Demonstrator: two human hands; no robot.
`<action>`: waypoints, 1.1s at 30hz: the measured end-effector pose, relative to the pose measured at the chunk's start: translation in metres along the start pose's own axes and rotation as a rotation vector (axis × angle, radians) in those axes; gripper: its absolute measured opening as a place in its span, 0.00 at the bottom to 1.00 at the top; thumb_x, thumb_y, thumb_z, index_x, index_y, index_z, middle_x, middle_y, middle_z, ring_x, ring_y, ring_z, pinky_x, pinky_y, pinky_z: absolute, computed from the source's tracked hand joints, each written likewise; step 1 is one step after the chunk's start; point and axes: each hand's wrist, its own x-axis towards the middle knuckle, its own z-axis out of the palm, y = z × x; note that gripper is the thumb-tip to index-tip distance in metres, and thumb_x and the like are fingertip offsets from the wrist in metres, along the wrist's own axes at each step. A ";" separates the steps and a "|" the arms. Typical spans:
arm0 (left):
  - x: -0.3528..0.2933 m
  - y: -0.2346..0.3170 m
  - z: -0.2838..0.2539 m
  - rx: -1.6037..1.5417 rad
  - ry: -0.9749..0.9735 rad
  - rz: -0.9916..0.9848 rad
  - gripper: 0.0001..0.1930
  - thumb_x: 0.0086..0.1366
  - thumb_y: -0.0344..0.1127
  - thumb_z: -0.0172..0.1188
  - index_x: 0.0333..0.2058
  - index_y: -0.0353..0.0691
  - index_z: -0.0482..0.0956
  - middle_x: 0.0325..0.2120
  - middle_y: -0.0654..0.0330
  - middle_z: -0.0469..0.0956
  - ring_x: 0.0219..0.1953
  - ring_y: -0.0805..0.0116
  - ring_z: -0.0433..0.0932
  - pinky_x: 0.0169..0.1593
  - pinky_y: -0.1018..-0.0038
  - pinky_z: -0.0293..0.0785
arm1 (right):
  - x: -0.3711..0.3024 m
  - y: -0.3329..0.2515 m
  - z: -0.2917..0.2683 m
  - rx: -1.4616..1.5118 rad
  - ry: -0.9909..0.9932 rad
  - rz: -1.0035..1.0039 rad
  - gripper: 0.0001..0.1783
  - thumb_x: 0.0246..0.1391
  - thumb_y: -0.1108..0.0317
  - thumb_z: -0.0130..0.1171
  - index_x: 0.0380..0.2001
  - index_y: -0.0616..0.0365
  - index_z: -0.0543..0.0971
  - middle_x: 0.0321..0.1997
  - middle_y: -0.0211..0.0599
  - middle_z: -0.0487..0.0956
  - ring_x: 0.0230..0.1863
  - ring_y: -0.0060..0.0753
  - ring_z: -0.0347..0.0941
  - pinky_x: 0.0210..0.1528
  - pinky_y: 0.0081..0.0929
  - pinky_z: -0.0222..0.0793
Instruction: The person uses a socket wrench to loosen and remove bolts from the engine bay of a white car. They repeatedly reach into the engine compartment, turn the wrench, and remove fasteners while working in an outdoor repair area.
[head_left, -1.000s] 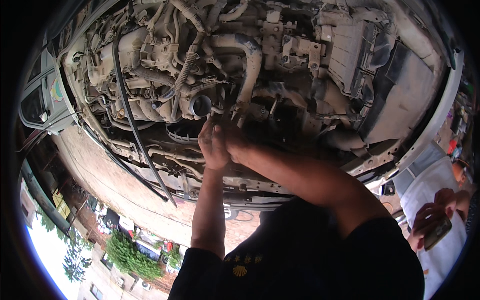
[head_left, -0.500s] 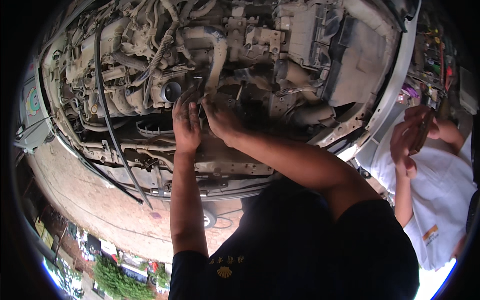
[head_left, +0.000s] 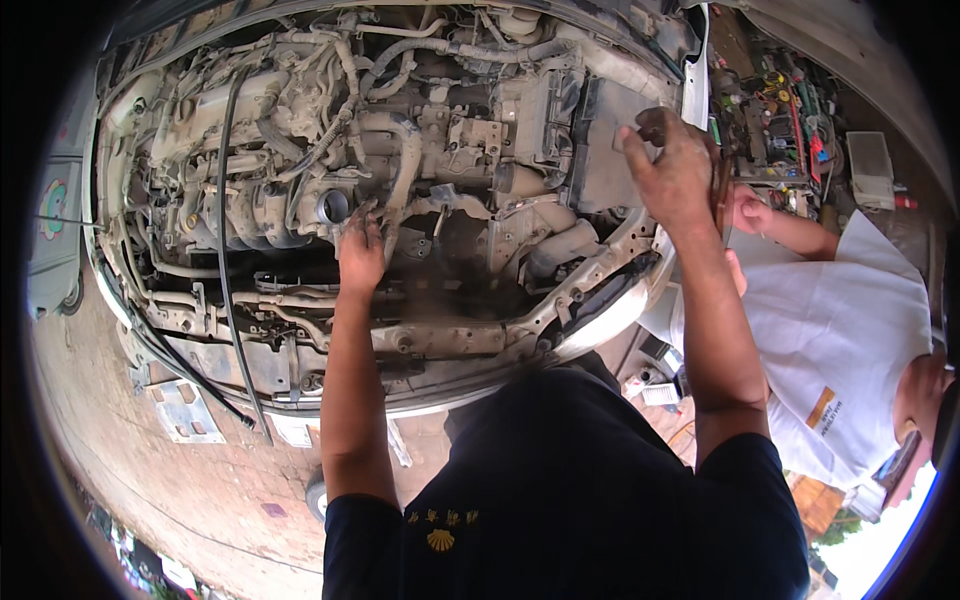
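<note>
My left hand (head_left: 361, 256) reaches into the dusty engine bay, its grimy fingers stretched forward beside the round metal intake opening (head_left: 332, 206). Just right of those fingers runs a thick, bent hose (head_left: 405, 165). The fingertips are dark against the parts behind them, and I see no tool in them. My right hand (head_left: 676, 172) is raised above the black box-shaped cover (head_left: 610, 125) at the bay's right side. Its thumb and fingers are apart and curved, with nothing visible between them.
A person in a white shirt (head_left: 830, 310) stands at the right, holding a thin brown slab (head_left: 722, 195) close to my right hand. A long black rod (head_left: 224, 200) crosses the bay at left. Behind the person lies a cluttered tool tray (head_left: 790, 120). A flat metal plate (head_left: 186, 410) lies on the ground.
My right hand has left the spot beside my left hand and swung up to the right, over the black cover. My left hand stays near the intake opening. The view has shifted.
</note>
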 end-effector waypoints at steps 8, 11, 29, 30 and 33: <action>-0.003 0.005 -0.019 0.069 0.040 -0.055 0.17 0.67 0.33 0.49 0.50 0.30 0.75 0.42 0.37 0.78 0.48 0.37 0.75 0.53 0.53 0.71 | 0.024 0.030 -0.055 -0.016 0.094 0.118 0.18 0.57 0.53 0.61 0.37 0.59 0.81 0.34 0.46 0.83 0.37 0.47 0.80 0.42 0.38 0.73; -0.004 0.010 -0.017 0.030 0.024 -0.073 0.16 0.69 0.33 0.46 0.50 0.30 0.75 0.44 0.38 0.78 0.49 0.37 0.74 0.55 0.54 0.70 | 0.023 0.047 -0.060 -0.071 0.097 0.118 0.18 0.57 0.53 0.61 0.38 0.58 0.81 0.34 0.46 0.83 0.38 0.48 0.80 0.43 0.39 0.72; 0.044 0.050 -0.035 0.689 -0.557 -0.227 0.14 0.60 0.36 0.53 0.37 0.36 0.84 0.37 0.45 0.83 0.43 0.45 0.82 0.47 0.55 0.79 | 0.039 0.060 0.055 0.164 -0.110 0.000 0.20 0.59 0.54 0.59 0.42 0.62 0.77 0.39 0.49 0.82 0.41 0.50 0.80 0.45 0.39 0.73; 0.057 0.057 -0.032 0.720 -0.584 -0.229 0.14 0.60 0.37 0.53 0.37 0.36 0.84 0.38 0.46 0.83 0.44 0.46 0.82 0.48 0.56 0.79 | 0.048 0.067 0.074 0.154 -0.107 -0.017 0.20 0.59 0.54 0.58 0.42 0.61 0.77 0.39 0.49 0.82 0.42 0.51 0.79 0.46 0.40 0.73; 0.062 0.049 -0.019 0.808 -0.597 -0.246 0.16 0.61 0.39 0.51 0.39 0.38 0.84 0.43 0.47 0.82 0.48 0.49 0.81 0.50 0.58 0.78 | 0.071 0.075 0.122 0.104 0.005 -0.028 0.19 0.59 0.52 0.56 0.42 0.55 0.79 0.41 0.47 0.82 0.42 0.56 0.78 0.46 0.45 0.72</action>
